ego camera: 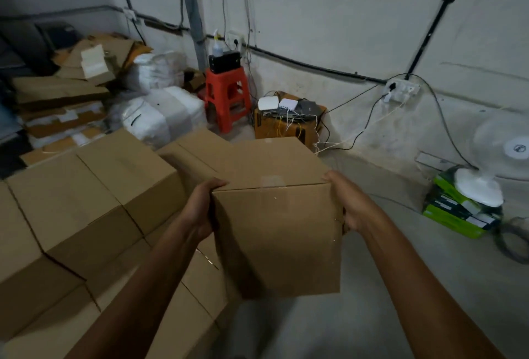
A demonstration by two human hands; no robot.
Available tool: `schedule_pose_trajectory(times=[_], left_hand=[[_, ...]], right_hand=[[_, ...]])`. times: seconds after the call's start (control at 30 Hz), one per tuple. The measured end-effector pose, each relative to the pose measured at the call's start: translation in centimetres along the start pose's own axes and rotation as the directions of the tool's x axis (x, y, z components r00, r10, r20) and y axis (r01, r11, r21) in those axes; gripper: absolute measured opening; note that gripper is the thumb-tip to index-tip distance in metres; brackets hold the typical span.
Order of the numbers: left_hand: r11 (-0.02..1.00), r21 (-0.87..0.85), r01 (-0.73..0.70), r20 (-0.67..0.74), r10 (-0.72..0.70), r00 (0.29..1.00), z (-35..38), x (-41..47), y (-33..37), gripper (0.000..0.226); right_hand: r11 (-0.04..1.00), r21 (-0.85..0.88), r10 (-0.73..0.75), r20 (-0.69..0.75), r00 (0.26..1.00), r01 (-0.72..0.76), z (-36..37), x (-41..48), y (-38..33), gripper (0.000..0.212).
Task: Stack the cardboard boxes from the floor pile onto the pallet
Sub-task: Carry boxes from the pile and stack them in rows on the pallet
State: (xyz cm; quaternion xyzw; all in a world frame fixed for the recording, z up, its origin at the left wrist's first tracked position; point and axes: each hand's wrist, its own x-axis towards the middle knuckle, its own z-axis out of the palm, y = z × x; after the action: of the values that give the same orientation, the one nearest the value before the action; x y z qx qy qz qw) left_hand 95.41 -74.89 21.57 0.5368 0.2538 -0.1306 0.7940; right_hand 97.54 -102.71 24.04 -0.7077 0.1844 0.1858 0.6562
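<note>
Box (274, 229) above concrete floor (463, 278), cabled wall (329, 14)

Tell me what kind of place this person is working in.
Probably a storeroom or small warehouse. Plain cardboard boxes are stacked on the left, like the carried box; white wrapped bundles and flattened cardboard pile up behind them; bare cables cross the walls.

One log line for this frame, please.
phase: carry | cardboard box: held above floor, taped shut | left hand: grips its left side | right hand: grips its right side | stacked boxes: beside it, left | pallet: not in view
</note>
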Motion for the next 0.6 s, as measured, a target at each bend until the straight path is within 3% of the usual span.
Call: schedule_pose_trajectory(times=[0.17,0.33,0.5,0.6], left_hand=[[0.997,-0.027,-0.069,-0.167,0.064,0.984,1.7,2.6,1.0,0.020],[0.991,-0.107,-0.082,-0.230,0.056,0.972,2.4,7.0,1.8,0.023],[0.972,-0.155,-0.176,-0.272,0.130,0.954,3.6,12.7,3.4,0.023],[0.953,-0.157,-0.260,-0.314,0.201,0.928,3.8,16.0,5.0,0.026]], right_hand=[[0.964,-0.223,0.177,0.136,0.975,-0.144,-1.3,6.6,-2.3,0.051],[0.948,-0.283,0.206,0.196,0.959,-0.145,-0.7,14.2,-4.0,0.063],[0.949,-0.301,0.163,0.230,0.959,-0.089,0.5,21.9,-7.0,0.057],[0.932,-0.343,0.221,0.294,0.930,-0.113,1.3,26.2,-9.2,0.073]])
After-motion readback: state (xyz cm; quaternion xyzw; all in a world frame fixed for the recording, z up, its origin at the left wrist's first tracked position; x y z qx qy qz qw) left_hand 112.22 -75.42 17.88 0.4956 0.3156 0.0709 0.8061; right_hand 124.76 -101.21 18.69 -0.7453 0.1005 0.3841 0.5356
